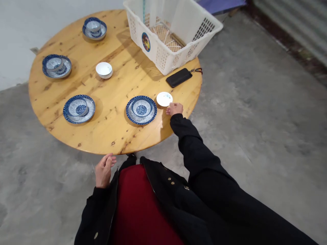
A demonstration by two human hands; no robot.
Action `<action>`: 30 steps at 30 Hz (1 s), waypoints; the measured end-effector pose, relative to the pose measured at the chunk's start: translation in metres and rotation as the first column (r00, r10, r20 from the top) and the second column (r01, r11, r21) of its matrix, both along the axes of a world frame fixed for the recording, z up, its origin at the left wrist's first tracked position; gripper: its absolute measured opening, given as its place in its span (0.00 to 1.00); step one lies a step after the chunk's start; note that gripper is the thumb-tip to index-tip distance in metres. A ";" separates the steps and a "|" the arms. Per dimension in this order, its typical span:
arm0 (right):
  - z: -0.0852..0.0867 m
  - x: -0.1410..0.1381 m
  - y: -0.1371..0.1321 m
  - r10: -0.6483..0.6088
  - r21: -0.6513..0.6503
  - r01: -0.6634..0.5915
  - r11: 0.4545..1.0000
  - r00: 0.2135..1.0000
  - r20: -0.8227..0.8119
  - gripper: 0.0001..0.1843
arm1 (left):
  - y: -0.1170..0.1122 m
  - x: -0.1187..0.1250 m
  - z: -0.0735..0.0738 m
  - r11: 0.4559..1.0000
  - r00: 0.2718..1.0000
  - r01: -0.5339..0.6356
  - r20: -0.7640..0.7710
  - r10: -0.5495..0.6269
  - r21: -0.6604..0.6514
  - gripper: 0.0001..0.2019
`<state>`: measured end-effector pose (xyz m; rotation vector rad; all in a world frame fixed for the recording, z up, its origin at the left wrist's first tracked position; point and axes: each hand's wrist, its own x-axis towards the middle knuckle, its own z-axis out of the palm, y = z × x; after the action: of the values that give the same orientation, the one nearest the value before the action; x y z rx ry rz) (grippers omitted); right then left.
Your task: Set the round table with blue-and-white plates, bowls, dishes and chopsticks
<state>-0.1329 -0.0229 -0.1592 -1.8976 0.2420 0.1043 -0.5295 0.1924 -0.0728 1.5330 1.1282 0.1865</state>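
- Our left hand (104,171) hangs empty, loosely curled, by the bench (112,131) edge.
- Our right hand (175,109) is at the white dish (164,98); whether pinching, we cannot tell.
- A careless leftward push could knock the dish against the plate (141,120).

On table (109,132): dish (164,99) right of plate (129,115); bowl (141,109) on plate; phone (179,78) behind dish; basket (159,55) behind phone; stack (104,69) well left of phone.

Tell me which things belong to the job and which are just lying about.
Likely the job:
small round white dish, beside the right hand
stack of small round white dishes
four round blue-and-white plates bearing matching bowls

Seemingly lying about:
black rectangular case with cord
white rectangular plastic basket, perhaps
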 end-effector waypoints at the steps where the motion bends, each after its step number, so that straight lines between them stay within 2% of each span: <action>1: 0.005 -0.011 -0.005 -0.052 0.050 0.055 0.997 0.997 -0.058 0.10 | -0.001 0.000 -0.002 1.000 1.000 -0.001 0.010 0.001 0.000 0.29; 3: 0.016 -0.040 -0.017 -0.094 0.129 0.107 0.986 0.990 -0.106 0.07 | -0.002 0.000 -0.004 1.000 1.000 0.004 0.027 -0.004 -0.003 0.30; 8: 0.036 -0.143 -0.047 0.000 0.267 0.043 0.963 0.987 -0.161 0.15 | -0.011 0.007 -0.005 0.999 0.998 0.031 0.059 -0.029 -0.038 0.30; 12: 0.040 -0.226 -0.052 0.118 0.338 -0.014 0.941 0.950 -0.288 0.20 | -0.031 0.013 0.003 0.997 0.994 0.067 0.085 -0.064 -0.028 0.28; 15: 0.038 -0.267 -0.051 0.277 0.375 -0.132 0.918 0.888 -0.367 0.23 | -0.050 0.010 0.008 0.996 0.992 0.089 0.091 -0.086 -0.031 0.25; 18: 0.033 -0.281 -0.051 0.403 0.374 -0.267 0.888 0.844 -0.354 0.24 | -0.065 -0.001 0.007 0.994 0.993 0.099 0.075 -0.096 -0.046 0.22; 21: 0.030 -0.280 -0.045 0.439 0.356 -0.319 0.878 0.834 -0.335 0.24 | -0.071 -0.018 0.004 0.996 0.995 0.078 0.062 -0.076 -0.039 0.21; 24: 0.033 -0.283 -0.036 0.473 0.363 -0.352 0.863 0.815 -0.335 0.24 | -0.070 -0.032 0.003 0.999 0.997 0.040 0.062 -0.038 -0.024 0.21; 27: 0.041 -0.292 -0.028 0.513 0.374 -0.395 0.839 0.802 -0.305 0.24 | -0.065 -0.033 0.003 0.999 0.996 0.036 0.084 -0.035 -0.004 0.21; 30: 0.046 -0.298 -0.024 0.529 0.358 -0.426 0.831 0.804 -0.271 0.24 | -0.059 -0.027 0.002 0.996 0.988 0.090 0.122 -0.090 0.002 0.21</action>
<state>-0.4313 -0.0466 -0.1133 -1.6020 -0.0235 0.8049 -0.5563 0.1334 -0.0706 1.5444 0.9603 0.2139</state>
